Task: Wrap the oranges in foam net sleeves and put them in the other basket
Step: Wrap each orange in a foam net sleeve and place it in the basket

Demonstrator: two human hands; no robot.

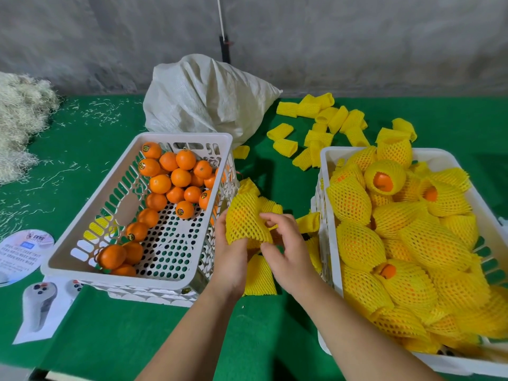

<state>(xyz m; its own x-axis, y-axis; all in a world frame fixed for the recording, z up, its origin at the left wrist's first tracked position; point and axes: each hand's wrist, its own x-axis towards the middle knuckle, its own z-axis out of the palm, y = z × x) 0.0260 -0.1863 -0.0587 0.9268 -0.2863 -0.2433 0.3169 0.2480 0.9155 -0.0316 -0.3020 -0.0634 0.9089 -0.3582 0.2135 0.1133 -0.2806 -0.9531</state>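
Item: both hands, left grip (229,257) and right grip (286,251), are grasping a netted orange (244,224) at frame centre. Sleeving is finishing. Next, probably: transferring to the right basket (328,160).

Bare green cloth (115,334) lies open at the lower left of the frame; the two white baskets (82,270) (327,171) wall a narrow centre gap, itself cluttered with loose yellow sleeves (259,276); a sack (203,94) blocks the upper centre.
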